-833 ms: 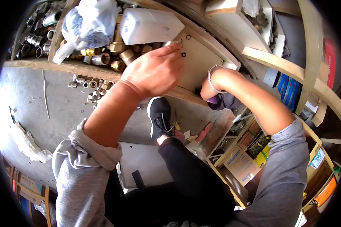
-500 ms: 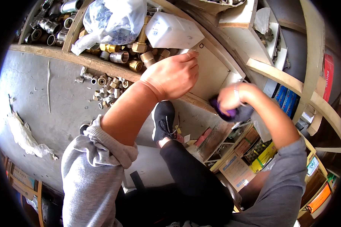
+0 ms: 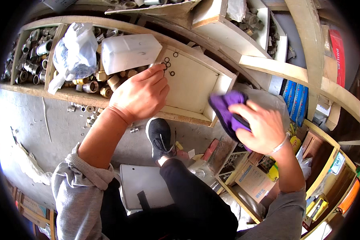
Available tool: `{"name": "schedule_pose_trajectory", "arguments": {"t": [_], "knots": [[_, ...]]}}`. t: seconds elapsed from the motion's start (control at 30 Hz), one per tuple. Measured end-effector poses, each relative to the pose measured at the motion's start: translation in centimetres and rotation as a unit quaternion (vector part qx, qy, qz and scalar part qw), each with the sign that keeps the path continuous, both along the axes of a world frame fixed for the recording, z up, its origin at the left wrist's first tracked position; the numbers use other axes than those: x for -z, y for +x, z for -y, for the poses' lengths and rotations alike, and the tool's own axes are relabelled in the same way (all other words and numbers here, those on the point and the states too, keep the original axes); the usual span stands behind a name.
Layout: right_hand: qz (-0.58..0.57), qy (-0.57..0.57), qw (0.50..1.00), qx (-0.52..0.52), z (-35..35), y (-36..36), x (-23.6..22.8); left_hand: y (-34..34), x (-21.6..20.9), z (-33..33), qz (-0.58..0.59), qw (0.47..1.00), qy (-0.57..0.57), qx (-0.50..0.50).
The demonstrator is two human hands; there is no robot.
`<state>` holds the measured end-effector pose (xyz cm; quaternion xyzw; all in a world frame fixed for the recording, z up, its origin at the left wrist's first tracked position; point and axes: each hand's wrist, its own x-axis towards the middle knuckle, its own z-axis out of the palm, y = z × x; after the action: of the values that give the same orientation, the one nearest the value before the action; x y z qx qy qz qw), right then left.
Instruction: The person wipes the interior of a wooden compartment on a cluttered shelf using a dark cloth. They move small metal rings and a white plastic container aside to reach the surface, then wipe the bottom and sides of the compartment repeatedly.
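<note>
In the head view, my left hand [image 3: 142,94] is over the near edge of a pale wooden compartment [image 3: 196,88], its fingers curled and pressed together. The fingertips are beside several small dark rings [image 3: 167,60] on the compartment floor. Whether anything is pinched in them is hidden. A translucent white plastic container [image 3: 130,52] lies tilted on the metal fittings [image 3: 91,87] just left of those fingertips. My right hand [image 3: 262,126] grips a bunched purple cloth [image 3: 228,110] with black parts, held at the compartment's right end.
A knotted clear plastic bag [image 3: 76,52] rests on the fittings further left. Loose fittings [image 3: 90,116] lie on the grey floor [image 3: 68,132]. My shoe [image 3: 161,138] stands below the compartment, near a white lidded box [image 3: 146,184]. Wooden shelving [image 3: 276,68] rises at the right.
The view has shifted, so more of the compartment shows. My right hand has lifted the purple cloth up toward the compartment's end. Several rings now show by my left fingertips.
</note>
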<state>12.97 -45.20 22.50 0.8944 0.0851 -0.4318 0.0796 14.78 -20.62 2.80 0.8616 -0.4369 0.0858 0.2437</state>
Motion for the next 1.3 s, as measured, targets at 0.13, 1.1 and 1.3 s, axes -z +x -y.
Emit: {"name": "schedule_pose_trajectory", "arguments": {"t": [0.13, 1.1, 1.3], "knots": [[0.186, 0.023, 0.967, -0.172, -2.4, 1.7, 5.9, 0.1, -0.2, -0.5, -0.005, 1.000, 0.008, -0.001], [-0.341, -0.121, 0.930, -0.061, -4.7, 5.2, 14.0, -0.3, 0.6, -0.4, 0.021, 0.999, 0.028, -0.001], [-0.396, -0.069, 0.909, 0.115, 5.3, 0.4, 7.2, -0.3, 0.7, -0.6, 0.024, 1.000, 0.005, 0.000]]}}
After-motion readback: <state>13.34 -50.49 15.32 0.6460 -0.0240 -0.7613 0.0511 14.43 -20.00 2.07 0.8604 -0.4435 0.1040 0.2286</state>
